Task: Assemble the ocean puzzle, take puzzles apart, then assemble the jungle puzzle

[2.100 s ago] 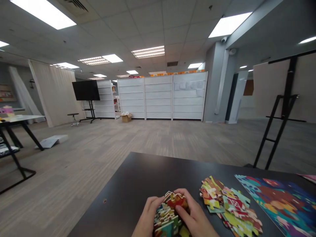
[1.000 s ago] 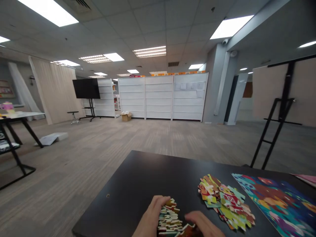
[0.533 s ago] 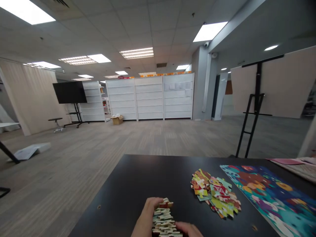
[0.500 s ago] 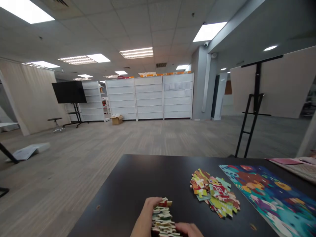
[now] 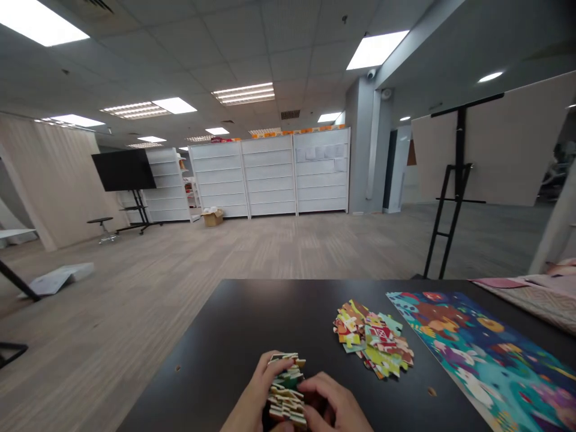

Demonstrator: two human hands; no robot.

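Both bare hands, the left hand [image 5: 254, 390] and the right hand [image 5: 330, 405], curl narrowly around a stack of thick cardboard jigsaw pieces [image 5: 285, 390], gripping it from either side on a black tabletop [image 5: 211, 354]. Just right lies a loose heap of multicoloured puzzle pieces [image 5: 371, 339], then a bright teal-and-rust printed puzzle picture sheet [image 5: 463, 354].

The stack of jigsaw pieces [image 5: 285, 387] between my left hand [image 5: 249, 396] and right hand [image 5: 333, 402] sits on the table [image 5: 216, 336], a loose pile of pieces [image 5: 373, 339] lies to its right, and a printed sheet [image 5: 468, 354] lies further right, toward the frame's lower right.
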